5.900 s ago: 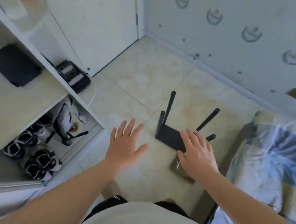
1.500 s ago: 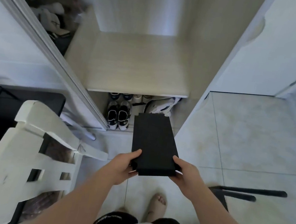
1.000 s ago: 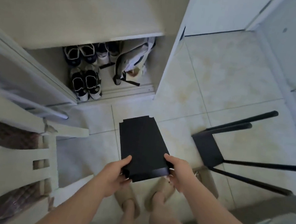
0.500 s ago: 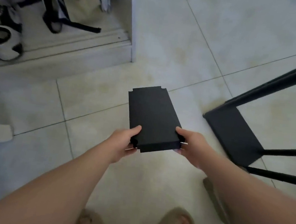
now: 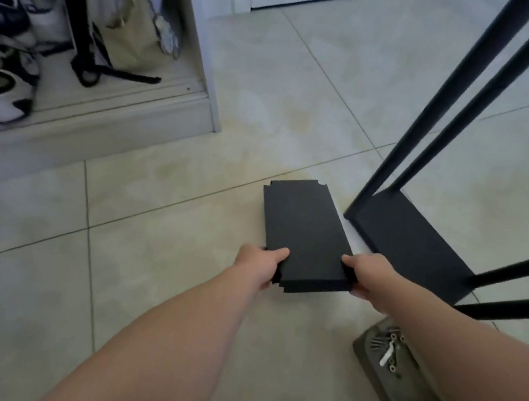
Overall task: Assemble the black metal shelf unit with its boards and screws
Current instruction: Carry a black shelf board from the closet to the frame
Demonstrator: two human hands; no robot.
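The black frame (image 5: 414, 250) was my biggest worry. Its base board lay on the floor (image 5: 151, 286) at the right, and four thin posts ran off from its corners with nothing that I could see bracing their free ends. If I brought the loose board in crooked, I judged one notch would catch a post and push it aside, and the whole frame could rock or tip.

The loose board (image 5: 302, 235) was a matte black rectangle with small notches cut into its corners. It was low over the tiles, just left of the frame's base, with its long side running away from me. I could not tell whether its far end touched the floor. I had it only by the near end, so that far end could droop or swing.

My left hand (image 5: 261, 264) and right hand (image 5: 366, 274) each pinched a near corner, thumb on top, fingers mostly hidden beneath. A thin grip like that might slip.

The screws (image 5: 388, 346) lay in a loose heap just beside my right forearm, on an olive thing I could not identify. A careless elbow would scatter them.
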